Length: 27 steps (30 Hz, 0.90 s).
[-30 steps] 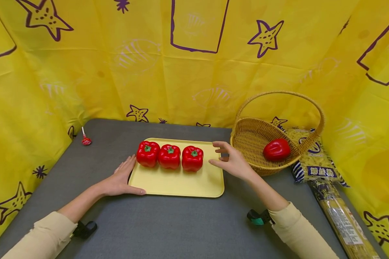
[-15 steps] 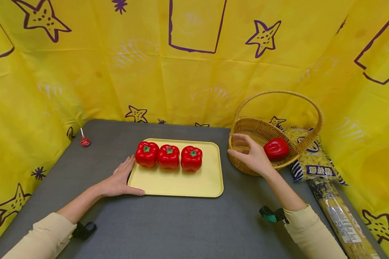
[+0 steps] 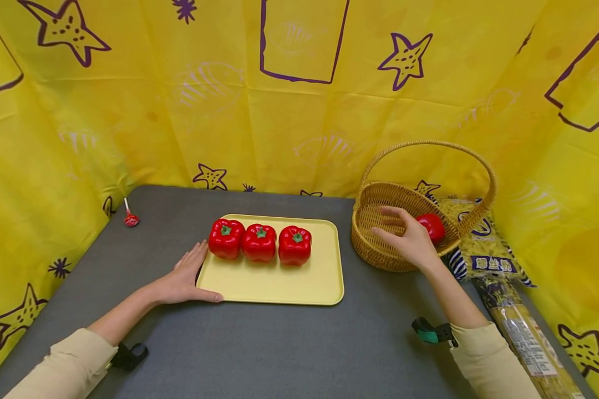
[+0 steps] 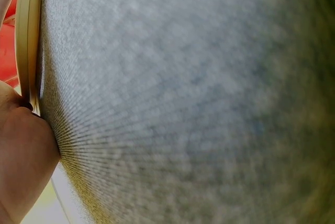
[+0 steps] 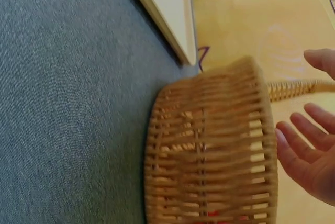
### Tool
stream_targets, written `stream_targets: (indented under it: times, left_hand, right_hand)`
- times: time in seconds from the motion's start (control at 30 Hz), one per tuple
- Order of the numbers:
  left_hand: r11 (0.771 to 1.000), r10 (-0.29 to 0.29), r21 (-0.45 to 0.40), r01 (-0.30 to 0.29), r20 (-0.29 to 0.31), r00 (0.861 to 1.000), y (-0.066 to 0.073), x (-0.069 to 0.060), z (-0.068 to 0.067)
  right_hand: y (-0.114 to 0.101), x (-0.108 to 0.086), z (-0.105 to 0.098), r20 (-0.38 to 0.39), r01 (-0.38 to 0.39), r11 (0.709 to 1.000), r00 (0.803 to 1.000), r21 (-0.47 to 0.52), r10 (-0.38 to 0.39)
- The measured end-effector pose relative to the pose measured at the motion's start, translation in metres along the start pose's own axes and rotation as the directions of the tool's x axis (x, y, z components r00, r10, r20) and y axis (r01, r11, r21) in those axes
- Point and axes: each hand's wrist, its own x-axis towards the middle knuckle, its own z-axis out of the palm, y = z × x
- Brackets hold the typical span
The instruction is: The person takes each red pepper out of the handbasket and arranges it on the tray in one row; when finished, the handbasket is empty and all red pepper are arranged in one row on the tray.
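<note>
Three red bell peppers, the left one [image 3: 227, 239], the middle one [image 3: 259, 243] and the right one [image 3: 295, 245], stand in a row on a pale yellow tray [image 3: 279, 285]. My left hand [image 3: 182, 279] rests against the tray's left edge, fingers straight and thumb at the near corner. Over the near rim of a wicker basket [image 3: 379, 252] hovers my right hand [image 3: 410, 238], its fingers loosely bent with nothing between them. Another red bell pepper [image 3: 431, 227] lies inside the basket, partly hidden behind that hand. In the right wrist view, the fingers [image 5: 309, 140] are above the basket rim.
Right of the basket lies a noodle packet [image 3: 491, 260], with a long clear packet of pale strands [image 3: 526, 332] nearer me. A red lollipop [image 3: 132, 218] lies at the table's far left. Yellow patterned cloth [image 3: 299, 122] hangs around the grey table [image 3: 279, 354].
My right hand has moved right, from over the tray's right side to over the basket, and now covers part of the pepper there. The left hand stays at the tray.
</note>
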Motion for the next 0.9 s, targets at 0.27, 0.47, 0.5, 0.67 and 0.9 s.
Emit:
stream_targets:
  times: [0.27,0.47,0.5,0.67,0.9]
  left_hand:
    - [1.000,0.006,0.003,-0.006,-0.005,1.000,0.000,0.000,0.000]
    - [1.000,0.006,0.004,-0.006,-0.006,1.000,0.000,0.000,0.000]
    - [1.000,0.004,0.003,-0.004,-0.006,1.000,0.000,0.000,0.000]
    - [1.000,0.008,0.006,-0.008,-0.008,1.000,-0.001,0.000,0.001]
    - [1.000,0.011,0.006,-0.011,-0.007,1.000,0.000,0.000,0.001]
  right_hand:
    - [0.008,-0.002,-0.022,-0.032,-0.066,0.987,0.998,-0.144,0.062]
    - [0.016,-0.001,-0.034,-0.069,-0.078,0.964,0.996,-0.252,0.063]
    - [0.017,-0.001,-0.036,-0.078,-0.078,0.960,0.995,-0.269,0.059]
    - [0.027,0.002,-0.044,-0.117,-0.099,0.938,0.991,-0.333,0.063]
    - [0.037,0.004,-0.050,-0.152,-0.126,0.912,0.986,-0.389,0.071]
